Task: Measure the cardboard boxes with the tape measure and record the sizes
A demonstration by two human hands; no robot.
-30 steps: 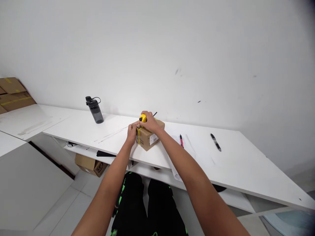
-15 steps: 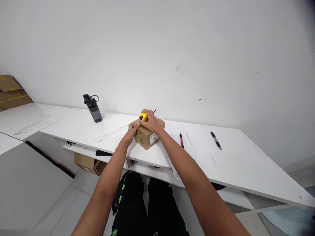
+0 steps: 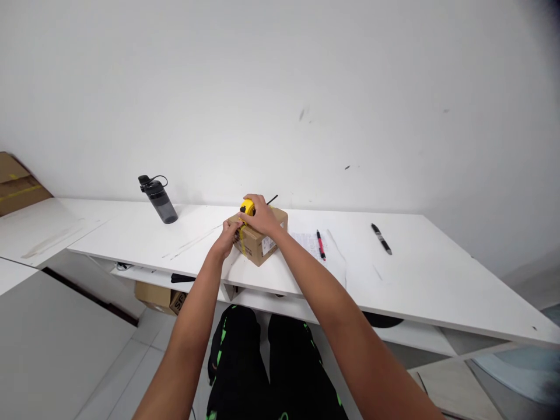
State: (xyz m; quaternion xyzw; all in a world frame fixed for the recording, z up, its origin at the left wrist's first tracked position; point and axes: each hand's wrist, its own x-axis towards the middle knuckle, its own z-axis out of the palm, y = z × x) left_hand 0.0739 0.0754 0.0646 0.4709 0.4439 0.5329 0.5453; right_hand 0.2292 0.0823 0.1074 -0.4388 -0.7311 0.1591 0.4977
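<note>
A small brown cardboard box (image 3: 254, 244) with yellow tape and a white label sits on the white desk (image 3: 201, 233) near its front edge. My right hand (image 3: 261, 216) is wrapped round a yellow tape measure (image 3: 247, 206) on top of the box, with its black strap pointing up to the right. At the box's left upper edge, my left hand (image 3: 226, 238) has thumb and fingers pinched together close to the tape measure's lower end. What lies between those left fingers is too small to make out.
A dark water bottle (image 3: 161, 201) stands at the left. Right of the box lie a printed paper (image 3: 301, 238), a red pen (image 3: 321, 245) and a black pen (image 3: 381, 239). Cardboard boxes (image 3: 20, 186) are at the far left; another box (image 3: 154, 296) is below the desk.
The whole view has shifted slightly, so the desk items appear a little further left. Both hands remain at the box, with the tape measure still in my right hand.
</note>
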